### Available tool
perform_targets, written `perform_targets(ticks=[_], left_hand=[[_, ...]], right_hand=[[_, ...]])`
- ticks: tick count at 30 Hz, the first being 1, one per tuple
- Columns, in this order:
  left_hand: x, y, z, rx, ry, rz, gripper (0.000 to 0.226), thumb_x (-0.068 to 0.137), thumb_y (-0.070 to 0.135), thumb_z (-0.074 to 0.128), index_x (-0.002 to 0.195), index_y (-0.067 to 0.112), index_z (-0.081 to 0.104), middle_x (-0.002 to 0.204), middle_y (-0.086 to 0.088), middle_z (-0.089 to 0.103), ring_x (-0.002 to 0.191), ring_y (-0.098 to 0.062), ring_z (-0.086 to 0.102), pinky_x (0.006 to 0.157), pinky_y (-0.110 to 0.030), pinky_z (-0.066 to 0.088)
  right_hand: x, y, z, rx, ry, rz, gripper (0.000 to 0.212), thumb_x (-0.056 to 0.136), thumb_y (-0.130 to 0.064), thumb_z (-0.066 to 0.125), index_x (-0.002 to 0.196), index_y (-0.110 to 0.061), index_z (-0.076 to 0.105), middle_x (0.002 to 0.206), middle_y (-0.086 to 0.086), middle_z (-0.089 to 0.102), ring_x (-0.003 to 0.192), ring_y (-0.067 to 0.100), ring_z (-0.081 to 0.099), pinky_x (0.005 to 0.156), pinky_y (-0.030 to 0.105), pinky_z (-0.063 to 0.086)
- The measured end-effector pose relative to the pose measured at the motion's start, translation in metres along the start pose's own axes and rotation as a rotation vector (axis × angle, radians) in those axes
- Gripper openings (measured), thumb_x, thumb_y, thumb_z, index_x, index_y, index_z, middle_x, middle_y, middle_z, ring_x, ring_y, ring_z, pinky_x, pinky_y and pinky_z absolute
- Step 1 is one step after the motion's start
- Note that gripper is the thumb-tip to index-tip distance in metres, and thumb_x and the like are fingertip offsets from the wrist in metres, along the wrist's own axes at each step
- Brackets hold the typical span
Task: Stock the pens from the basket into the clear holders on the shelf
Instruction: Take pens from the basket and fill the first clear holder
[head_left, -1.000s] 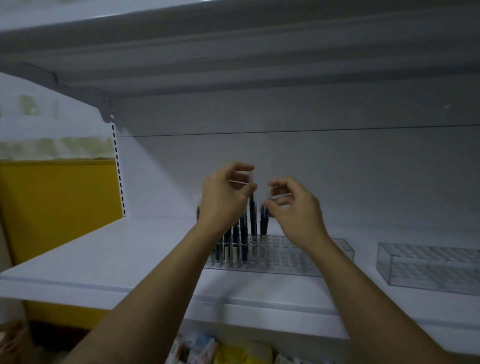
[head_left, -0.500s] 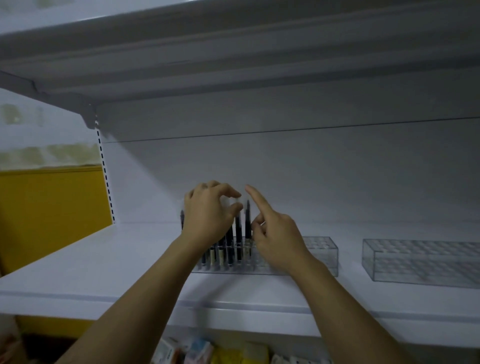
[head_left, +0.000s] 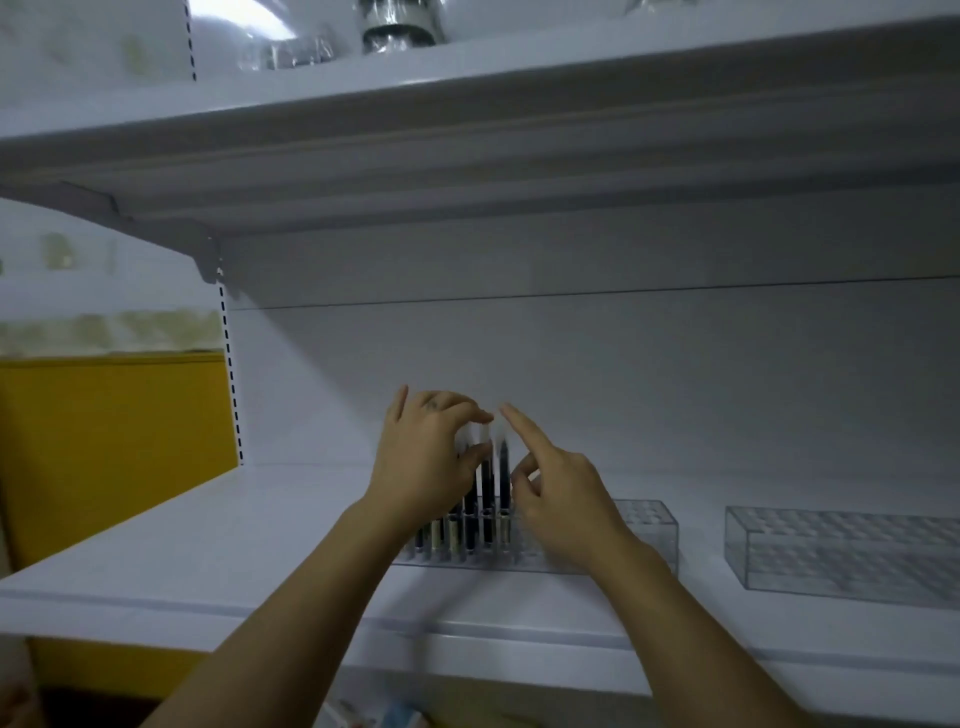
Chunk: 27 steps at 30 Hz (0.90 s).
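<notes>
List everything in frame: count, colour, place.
white metal shelf: one, white, centre, bears both holders
upper shelf: one, white, overhead
clear plastic pen holder: one, transparent, mid-shelf
second clear plastic holder: one, transparent, right, no pens visible
dark pens: several, black, upright in the first holder's left end
yellow panel: one, far left
shiny metal items: blurred, silver, top shelf
left hand: pinches a pen top
right hand: index straight, beside pen tops

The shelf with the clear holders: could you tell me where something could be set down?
Free: the shelf left of the left holder, widest patch; the narrower gap between it and the right holder; the strip before both. Crowded: the left holder's left end, where pens stand and the left hand and right hand work.
</notes>
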<state>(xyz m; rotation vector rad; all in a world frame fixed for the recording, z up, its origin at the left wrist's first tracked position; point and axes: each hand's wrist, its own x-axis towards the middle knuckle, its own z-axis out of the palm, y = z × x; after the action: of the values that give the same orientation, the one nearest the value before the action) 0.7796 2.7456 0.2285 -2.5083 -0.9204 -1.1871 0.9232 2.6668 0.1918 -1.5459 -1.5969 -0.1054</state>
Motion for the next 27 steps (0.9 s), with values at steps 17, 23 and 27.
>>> perform_targets(ticks=[17, 23, 27], left_hand=[[-0.122, 0.022, -0.026, -0.055, -0.017, 0.169, 0.063, 0.085, 0.050, 0.056, 0.139, 0.019, 0.050, 0.141, 0.000, 0.052, 0.132, -0.018, 0.047, 0.115, -0.032, 0.025], [-0.200, 0.036, -0.013, -0.082, -0.105, 0.182, 0.062, 0.083, 0.049, 0.058, 0.134, 0.014, 0.055, 0.132, -0.005, 0.059, 0.119, -0.025, 0.057, 0.100, -0.037, 0.044], [-0.251, 0.045, 0.001, -0.102, -0.186, 0.150, 0.059, 0.082, 0.047, 0.059, 0.132, 0.015, 0.055, 0.126, -0.005, 0.063, 0.107, -0.027, 0.062, 0.088, -0.038, 0.050]], right_hand=[[-0.106, -0.032, -0.023, -0.214, -0.001, -0.050, 0.067, 0.092, -0.039, 0.061, 0.149, -0.032, 0.028, 0.150, -0.012, 0.036, 0.136, 0.010, 0.034, 0.112, 0.027, 0.028], [-0.181, -0.030, -0.001, -0.281, -0.067, -0.115, 0.051, 0.083, -0.033, 0.068, 0.130, -0.020, 0.053, 0.122, -0.002, 0.054, 0.109, 0.018, 0.053, 0.095, 0.039, 0.045], [-0.228, -0.014, 0.019, -0.274, -0.142, -0.032, 0.047, 0.086, -0.032, 0.068, 0.129, -0.020, 0.053, 0.122, -0.002, 0.054, 0.110, 0.019, 0.054, 0.093, 0.038, 0.048]])
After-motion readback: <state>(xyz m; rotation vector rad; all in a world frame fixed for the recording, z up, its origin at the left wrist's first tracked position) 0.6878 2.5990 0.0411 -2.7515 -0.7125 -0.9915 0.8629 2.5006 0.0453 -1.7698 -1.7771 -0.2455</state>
